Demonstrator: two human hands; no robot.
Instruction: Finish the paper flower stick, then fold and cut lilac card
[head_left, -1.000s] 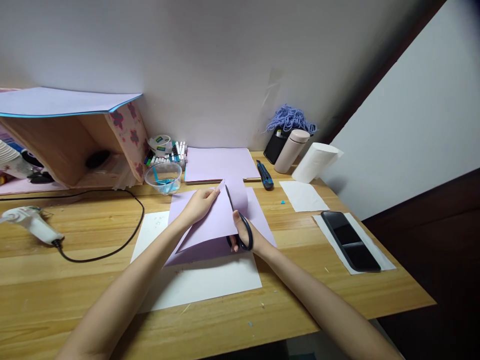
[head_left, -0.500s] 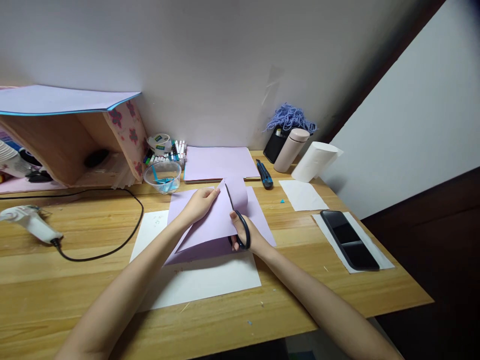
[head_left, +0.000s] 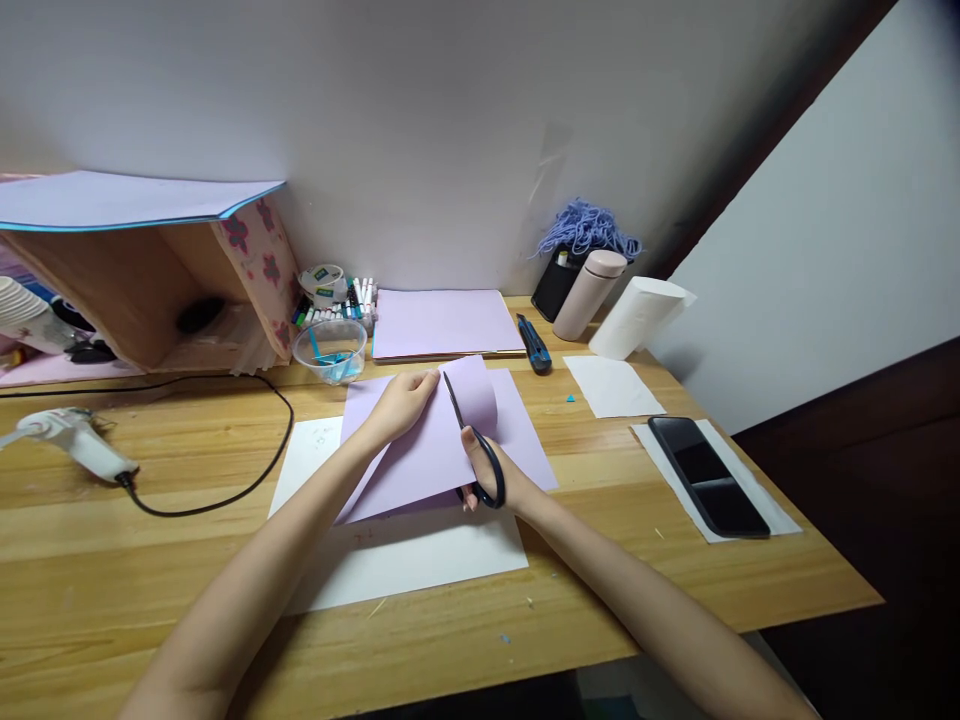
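A lilac paper sheet lies partly lifted over a white sheet on the wooden desk. My left hand pinches the paper's raised far edge. My right hand is closed on black scissors, fingers through the handles. The blades point away from me, up along the sheet's folded-up flap.
A stack of lilac paper, a blue utility knife, a clear bowl and markers sit at the back. A glue gun with black cord lies left. A phone, white paper pieces, a pink bottle and a paper roll stand right.
The scissors have advanced slightly further along the lilac sheet. My left hand keeps its hold on the paper's edge. The view has shifted a little.
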